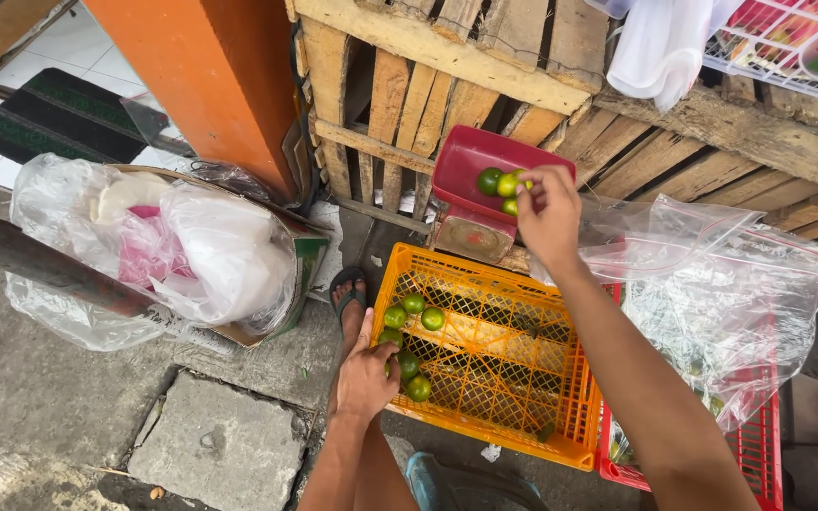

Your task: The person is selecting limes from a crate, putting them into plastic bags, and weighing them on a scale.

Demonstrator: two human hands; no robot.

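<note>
My right hand (pixel 549 216) reaches over the red scale pan (pixel 466 166) and pinches a yellow-green lime at its fingertips. Other green limes (pixel 491 180) lie in the pan, which sits on a small scale (pixel 471 237). My left hand (pixel 366 374) rests on the near-left rim of the orange plastic crate (pixel 513 378), fingers curled next to several green limes (pixel 414 312) lying in the crate's left corner. Whether the left hand grips a lime is hidden by the fingers.
Wooden pallets (pixel 447 85) stand behind the scale. A clear plastic bag (pixel 721 293) lies over a red crate (pixel 759 445) at right. A cardboard box with plastic bags (pixel 172 246) sits at left by an orange post (pixel 210 76). My sandalled foot (pixel 347 295) is beside the crate.
</note>
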